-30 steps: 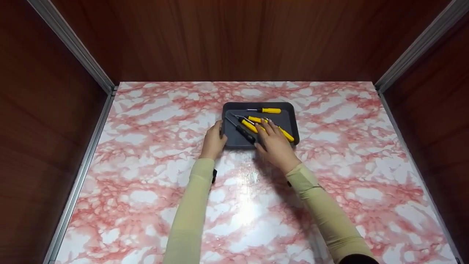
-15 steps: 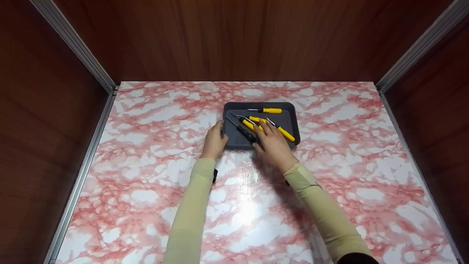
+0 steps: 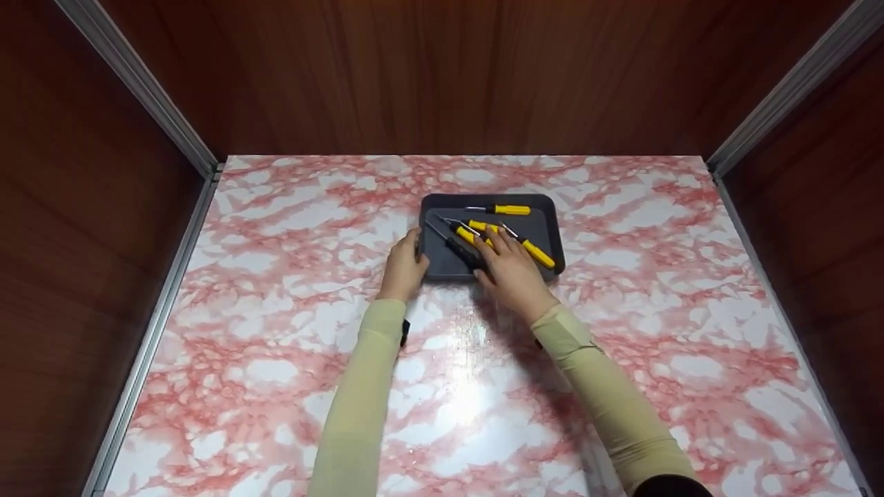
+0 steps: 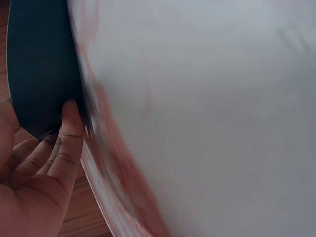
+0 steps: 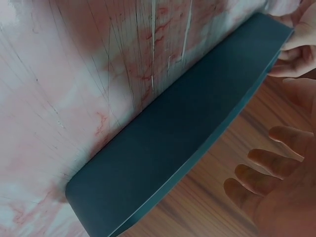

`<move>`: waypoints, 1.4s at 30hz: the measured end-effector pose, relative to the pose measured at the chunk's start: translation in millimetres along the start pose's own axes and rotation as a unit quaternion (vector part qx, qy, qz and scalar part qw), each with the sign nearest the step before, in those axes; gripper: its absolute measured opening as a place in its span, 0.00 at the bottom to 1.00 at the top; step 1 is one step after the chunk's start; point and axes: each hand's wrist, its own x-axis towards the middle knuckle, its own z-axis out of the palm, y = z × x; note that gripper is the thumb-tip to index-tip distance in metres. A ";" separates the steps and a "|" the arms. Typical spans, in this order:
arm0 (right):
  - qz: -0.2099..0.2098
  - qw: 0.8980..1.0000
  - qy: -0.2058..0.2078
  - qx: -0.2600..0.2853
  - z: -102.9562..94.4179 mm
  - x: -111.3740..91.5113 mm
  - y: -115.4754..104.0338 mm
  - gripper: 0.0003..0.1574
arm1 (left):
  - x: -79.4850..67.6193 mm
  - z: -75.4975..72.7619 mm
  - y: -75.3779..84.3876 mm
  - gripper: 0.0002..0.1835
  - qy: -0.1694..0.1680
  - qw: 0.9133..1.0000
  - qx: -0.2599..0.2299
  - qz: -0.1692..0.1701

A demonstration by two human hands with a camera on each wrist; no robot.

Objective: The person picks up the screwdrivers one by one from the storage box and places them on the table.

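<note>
A dark grey tray (image 3: 555,231) holds several screwdrivers. At its left side my left hand (image 3: 402,268) grips the wall, and the left wrist view has a finger against the tray's outer face (image 4: 44,64). My right hand (image 3: 516,275) reaches over the front rim with fingers spread low over the tools, partly hiding the yellow screwdriver (image 3: 466,235) in the middle. Left of these fingers lies a black-handled screwdriver (image 3: 461,252). Another yellow screwdriver (image 3: 538,253) slants along the right, and one more yellow screwdriver (image 3: 512,210) lies near the back wall.
The tray stands on a red-and-white marbled tabletop (image 3: 276,373), toward its far edge. Wood-grain panels (image 3: 442,76) enclose the back and both sides, with metal rails (image 3: 152,90) along the corners.
My right hand has shifted slightly left, its fingers moving toward the black-handled screwdriver and uncovering more of the yellow one on the right. My left hand stays at the tray's left wall.
</note>
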 end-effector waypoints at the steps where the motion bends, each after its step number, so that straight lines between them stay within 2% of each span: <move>1: 0.000 1.000 0.000 -0.001 0.0 0.3 0.0 0.37 | -0.1 0.0 -0.1 0.28 -0.001 1.000 0.000 -0.002; 9: 0.000 1.000 -0.003 -0.011 1.4 3.3 -0.6 0.38 | -0.9 0.1 0.7 0.27 -0.009 1.000 -0.001 -0.001; 23: -0.008 1.000 0.000 -0.011 4.8 10.1 -6.1 0.38 | -0.1 0.8 0.5 0.27 0.006 1.000 0.001 0.003; 37: -0.016 1.000 0.011 -0.016 10.6 14.3 -7.9 0.36 | -0.9 -0.5 0.5 0.27 -0.011 1.000 -0.002 -0.004; 42: -0.015 1.000 0.012 -0.015 11.2 16.5 -10.9 0.36 | -1.1 -0.5 -0.1 0.27 -0.004 1.000 -0.001 0.003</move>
